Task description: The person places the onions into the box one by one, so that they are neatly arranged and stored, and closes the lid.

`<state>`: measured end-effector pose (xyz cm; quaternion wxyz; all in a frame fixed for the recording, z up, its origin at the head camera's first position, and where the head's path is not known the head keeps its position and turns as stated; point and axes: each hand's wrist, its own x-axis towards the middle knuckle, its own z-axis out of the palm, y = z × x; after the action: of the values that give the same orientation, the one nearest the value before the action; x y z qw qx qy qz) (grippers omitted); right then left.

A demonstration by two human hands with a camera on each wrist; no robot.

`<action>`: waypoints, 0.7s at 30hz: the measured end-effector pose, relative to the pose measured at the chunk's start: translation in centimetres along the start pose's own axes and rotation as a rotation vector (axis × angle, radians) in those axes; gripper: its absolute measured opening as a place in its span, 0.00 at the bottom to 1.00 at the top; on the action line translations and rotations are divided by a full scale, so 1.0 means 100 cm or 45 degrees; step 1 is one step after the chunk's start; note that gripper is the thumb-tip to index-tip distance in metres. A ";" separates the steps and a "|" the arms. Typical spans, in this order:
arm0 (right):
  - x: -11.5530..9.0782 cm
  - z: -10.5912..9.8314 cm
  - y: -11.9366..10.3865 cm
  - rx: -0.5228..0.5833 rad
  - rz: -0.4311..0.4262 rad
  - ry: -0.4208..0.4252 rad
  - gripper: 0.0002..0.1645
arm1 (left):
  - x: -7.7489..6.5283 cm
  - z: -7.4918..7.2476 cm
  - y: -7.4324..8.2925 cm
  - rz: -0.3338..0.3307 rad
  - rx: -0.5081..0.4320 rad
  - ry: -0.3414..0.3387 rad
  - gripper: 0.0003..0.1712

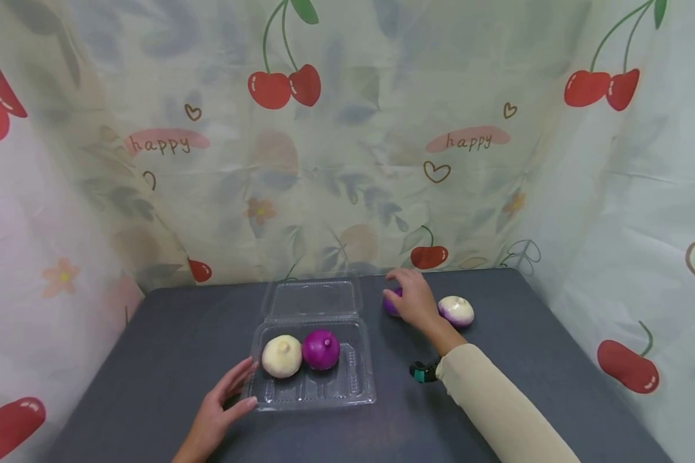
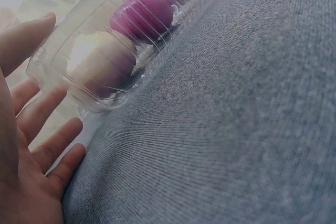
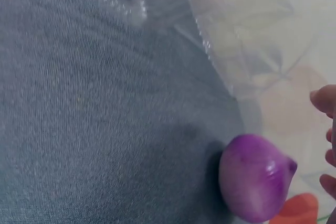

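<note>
On the dark table a clear plastic clamshell container (image 1: 359,392) lies with its lid folded back. Side by side in its tray sit a whitish onion (image 1: 281,356) and a purple onion (image 1: 321,350). My left hand (image 1: 217,402) is at the container's left side, fingers spread and fingertips right at the rim. To the right of the lid, my right hand (image 1: 414,299) hovers over another purple onion (image 3: 254,179), its fingers loosely bent. The right wrist view shows a gap between those fingers and this onion. A white-and-purple onion (image 1: 456,311) lies just right of the hand.
A grey-black cloth (image 1: 191,334) covers the table. Behind and at both sides hangs a pale curtain (image 1: 347,128) printed with cherries. A dark band (image 1: 425,371) is worn on the right wrist, by the beige sleeve (image 1: 492,392).
</note>
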<state>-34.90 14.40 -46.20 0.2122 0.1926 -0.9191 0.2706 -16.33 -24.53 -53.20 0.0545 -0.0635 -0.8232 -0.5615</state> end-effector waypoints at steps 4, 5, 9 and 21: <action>-0.001 0.002 0.008 -0.033 0.072 -0.069 0.28 | 0.000 0.000 0.000 -0.005 -0.001 -0.002 0.34; -0.001 0.003 0.010 -0.041 0.094 -0.097 0.31 | 0.001 0.000 0.000 -0.005 0.001 -0.003 0.34; -0.002 0.006 0.015 -0.063 0.189 -0.219 0.41 | 0.001 0.000 0.000 -0.008 0.001 0.000 0.34; -0.004 0.010 0.020 -0.128 0.305 -0.445 0.43 | 0.001 0.000 -0.003 0.057 -0.002 0.004 0.34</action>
<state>-35.77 15.44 -48.02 0.0253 0.1152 -0.9705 0.2103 -16.52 -24.66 -53.39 0.0683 -0.0809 -0.8210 -0.5610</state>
